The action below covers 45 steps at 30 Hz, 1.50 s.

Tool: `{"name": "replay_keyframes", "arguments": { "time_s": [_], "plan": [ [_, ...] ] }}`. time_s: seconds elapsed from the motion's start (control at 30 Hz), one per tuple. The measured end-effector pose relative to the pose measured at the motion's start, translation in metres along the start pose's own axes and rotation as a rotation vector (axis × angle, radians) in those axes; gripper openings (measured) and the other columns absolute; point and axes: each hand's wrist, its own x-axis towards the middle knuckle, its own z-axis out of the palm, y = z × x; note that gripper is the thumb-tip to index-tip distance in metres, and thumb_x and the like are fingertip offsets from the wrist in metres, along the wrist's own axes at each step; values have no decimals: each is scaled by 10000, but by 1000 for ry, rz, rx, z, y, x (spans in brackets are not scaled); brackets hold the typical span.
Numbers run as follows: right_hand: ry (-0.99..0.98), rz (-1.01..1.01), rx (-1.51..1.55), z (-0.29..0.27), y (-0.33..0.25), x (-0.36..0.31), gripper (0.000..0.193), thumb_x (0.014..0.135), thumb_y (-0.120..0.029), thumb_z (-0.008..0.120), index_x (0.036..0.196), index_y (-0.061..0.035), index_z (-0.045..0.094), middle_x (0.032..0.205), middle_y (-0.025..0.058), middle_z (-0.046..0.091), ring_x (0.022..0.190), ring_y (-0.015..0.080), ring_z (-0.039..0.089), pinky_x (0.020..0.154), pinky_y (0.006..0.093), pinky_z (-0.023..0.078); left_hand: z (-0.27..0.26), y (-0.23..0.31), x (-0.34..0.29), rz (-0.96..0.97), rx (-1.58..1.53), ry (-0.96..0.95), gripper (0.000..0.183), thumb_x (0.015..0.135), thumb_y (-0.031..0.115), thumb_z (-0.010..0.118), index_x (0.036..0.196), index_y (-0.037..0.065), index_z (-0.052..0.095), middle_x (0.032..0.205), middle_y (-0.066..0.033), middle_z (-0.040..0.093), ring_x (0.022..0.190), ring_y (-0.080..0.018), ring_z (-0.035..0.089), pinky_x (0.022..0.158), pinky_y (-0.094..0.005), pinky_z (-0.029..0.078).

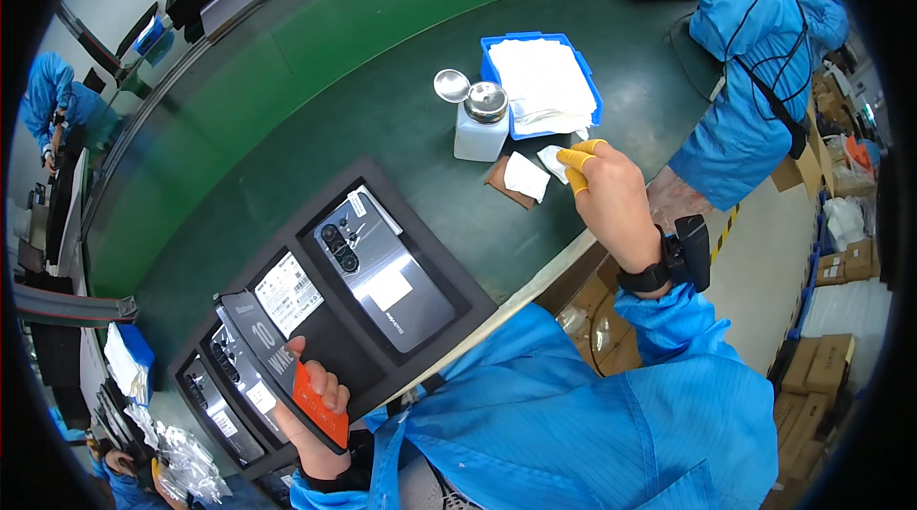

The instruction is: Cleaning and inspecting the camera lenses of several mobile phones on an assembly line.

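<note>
Over at the far left, someone in blue workwear (67,95) is bent over a neighbouring station, and lower down there's a heap of crumpled clear plastic (191,462). Next up is a dark foam tray (455,273) on the green bench (401,128), with a few grey phones sitting back-up in its slots. Left hand (330,388) has its fingers wrapped round one edge of a phone (272,362), which is tilted up just above the tray, front showing, black up top and orange at the bottom. Just right of that, a bigger-looking grey phone (387,271) lies in its own slot, cameras up, white label on its back. Further along: a white bottle (480,138) with its metal lid flipped open, then a brown pad (496,178) with a white cloth (526,176) on it, beside a blue bin (599,114) of stacked wipes. Right hand (611,190), yellow cots on the fingertips, is pinching a white wipe (552,162), well apart from the left. Far right, another blue-clad worker (755,99).
</note>
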Motion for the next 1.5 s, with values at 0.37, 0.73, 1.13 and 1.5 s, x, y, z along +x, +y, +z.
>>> {"name": "replay_keyframes", "arguments": {
  "time_s": [0.37,0.73,1.13,1.5],
  "plan": [
    [207,-170,175,-28,-44,25,244,711,50,616,936,5,699,899,156,584,782,335,604,693,391,498,-2,6,0,-34,-12,78,455,959,336,487,1277,13,454,652,-61,491,476,-153,475,414,-274,390],
    [258,-319,208,-15,-88,62,343,689,122,547,999,50,677,908,167,564,802,341,576,721,390,469,14,8,-4,-100,62,26,410,942,200,450,1297,-4,433,696,-52,500,525,-136,454,476,-264,353],
    [98,-966,703,3,-233,36,341,732,-25,606,1062,-42,694,919,67,568,867,220,563,886,413,364,14,8,-9,-82,171,10,400,1021,285,352,1284,-1,447,684,-35,516,537,-105,495,501,-231,431],
    [-95,-1071,764,0,-217,-35,215,755,-126,701,966,-101,734,904,-29,654,763,108,591,925,469,281,11,8,-9,-36,123,73,359,1017,292,403,1252,45,516,809,-28,601,687,-94,580,587,-215,466]
  ]
}}
